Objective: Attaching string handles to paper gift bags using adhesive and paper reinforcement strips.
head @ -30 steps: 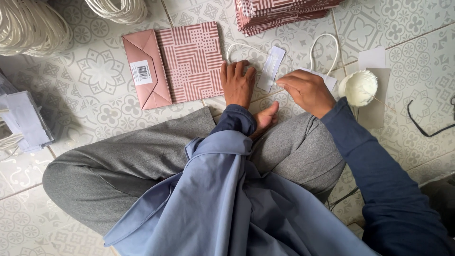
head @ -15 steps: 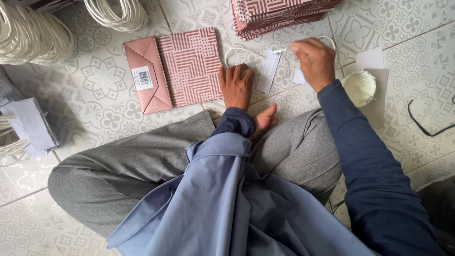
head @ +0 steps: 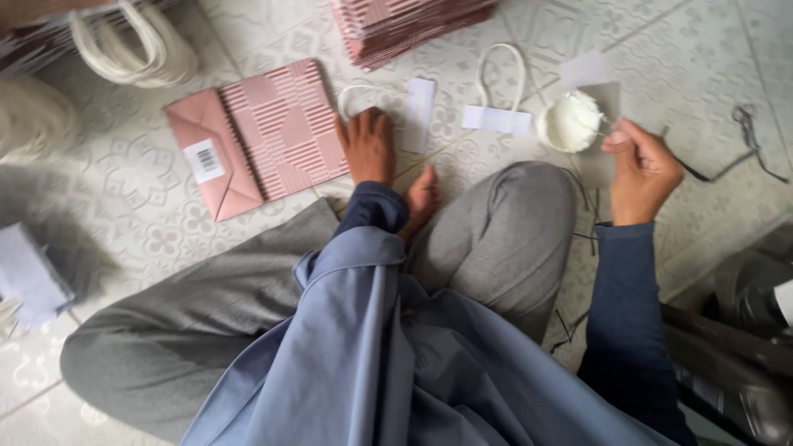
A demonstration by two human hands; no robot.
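Left hand [head: 367, 147]: I'm pressing it flat, fingers spread, on the pink paper bag [head: 263, 136].
Right hand [head: 643, 169]: I'm pinching a thin stick beside the white glue pot [head: 568, 121].

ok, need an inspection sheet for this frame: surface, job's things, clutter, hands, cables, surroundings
Surface: patterned grey floor tiles; person sits on them.
Job's things: flat pink paper bag, folded base end showing; small white pot; white cord handle on a white strip; second handle with strip.
Clutter: stack of pink bags at top; bundle of white cord handles top left; pale packet at left.
Hands: left hand flat on the bag's edge; right hand pinches something thin beside the pot, too small to tell.
Cables: dark cord at right.
Surroundings: dark blurred object lower right.
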